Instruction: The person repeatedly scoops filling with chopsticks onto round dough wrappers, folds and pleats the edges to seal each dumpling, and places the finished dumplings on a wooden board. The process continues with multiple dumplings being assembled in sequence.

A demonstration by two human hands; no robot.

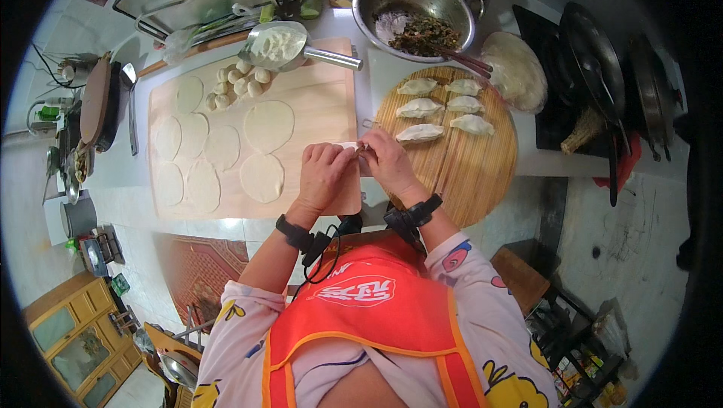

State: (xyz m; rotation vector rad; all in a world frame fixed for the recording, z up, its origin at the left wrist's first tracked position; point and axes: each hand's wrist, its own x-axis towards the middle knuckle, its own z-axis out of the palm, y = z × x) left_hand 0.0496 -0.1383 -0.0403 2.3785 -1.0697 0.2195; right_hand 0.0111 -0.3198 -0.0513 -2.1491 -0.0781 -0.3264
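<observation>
My left hand [322,171] and my right hand [390,161] meet at the right edge of a wooden board [316,99]. Both are closed, fingertips pinching a dumpling [346,145] that they mostly hide. Several thin round dough wrappers [268,126] lie flat across the board, to the left of my hands. Behind them sits a cluster of small dough pieces [239,83]. To the right, several folded dumplings [419,109] rest in two columns on a round bamboo board [467,175]. A metal bowl [361,13] beyond it contains dark chopped filling [423,35], with chopsticks [468,62] leaning on its rim.
A metal scoop [331,56] with flour lies at the wooden board's far edge, near a rolling pin [177,52]. A clear plastic bag [516,69] is beside the bamboo board. Dark pans [595,54] stand far right. A flat round pan [96,99] stands at the left.
</observation>
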